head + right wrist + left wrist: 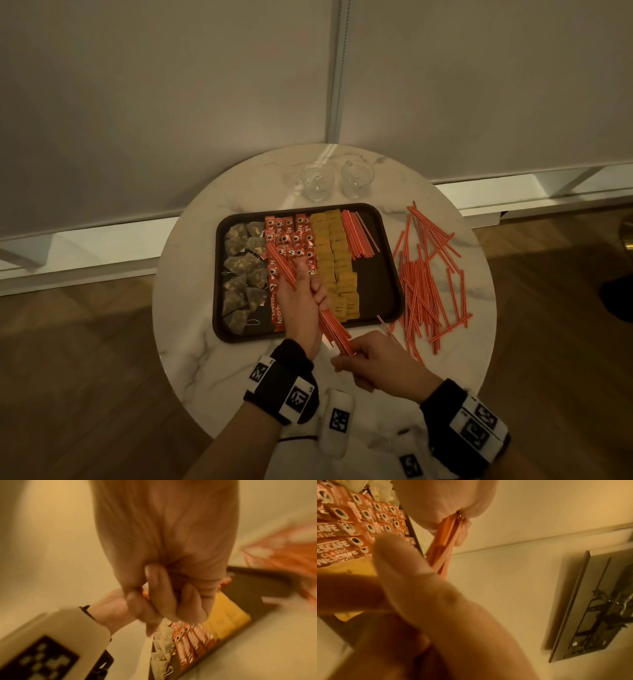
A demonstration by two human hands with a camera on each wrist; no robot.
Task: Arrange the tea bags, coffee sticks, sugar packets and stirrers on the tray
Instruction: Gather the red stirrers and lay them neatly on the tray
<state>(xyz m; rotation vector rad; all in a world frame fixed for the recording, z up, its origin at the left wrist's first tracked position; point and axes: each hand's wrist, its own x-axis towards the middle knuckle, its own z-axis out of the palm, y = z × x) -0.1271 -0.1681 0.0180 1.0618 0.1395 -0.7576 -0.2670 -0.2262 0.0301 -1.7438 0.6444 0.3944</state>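
Observation:
A dark tray [380, 277] holds columns of tea bags [243, 270], red coffee sticks [291, 236], yellow sugar packets [334, 253] and a row of red-and-white stirrers [359, 236]. My left hand [308, 284] grips a bundle of stirrers [329, 322] slantwise above the coffee sticks. At the tray's near edge my right hand [346, 356] pinches the bundle's near end with curled fingers. In the right wrist view my right hand [163, 534] curls above the sugar packets [228, 612] and coffee sticks [192, 642]. The left wrist view shows the bundle [443, 547] beside the coffee sticks [342, 527].
Many loose stirrers [424, 284] lie scattered on the round marble table [205, 359] right of the tray. Two empty glasses [317, 181] stand behind it. White tagged devices [337, 421] rest near the table's front edge. A wall and wood floor surround the table.

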